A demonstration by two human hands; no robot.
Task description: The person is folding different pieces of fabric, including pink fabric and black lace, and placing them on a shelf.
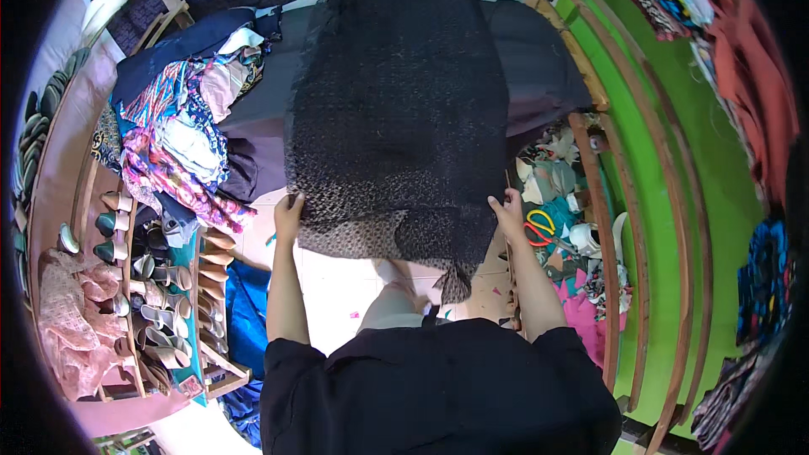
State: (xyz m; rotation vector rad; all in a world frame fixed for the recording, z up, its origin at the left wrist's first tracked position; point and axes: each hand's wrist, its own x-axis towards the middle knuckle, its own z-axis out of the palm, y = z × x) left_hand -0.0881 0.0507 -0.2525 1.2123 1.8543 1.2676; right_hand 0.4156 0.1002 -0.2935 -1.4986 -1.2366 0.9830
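Note:
A large piece of black, lace-like openwork fabric (396, 101) lies spread over a dark-covered surface, its near end hanging over the edge. My left hand (289, 212) grips the fabric's near left edge between thumb and fingers. On the opposite edge, my right hand (507, 214) pinches the cloth near the right corner. The lower part is stretched between both hands, and light shows through its mesh. From the near edge dangles a gathered tail of the same cloth (453, 285). Scissors with yellow and orange-red handles (540, 227) lie just right of my right hand.
Patterned clothes (181, 131) are heaped on the left. Below them stand racks holding several shoes or shoe forms (164, 320). Fabric scraps (560, 194) fill the right side beside wooden rails (607, 253). Garments (750, 67) hang by the green wall (725, 227).

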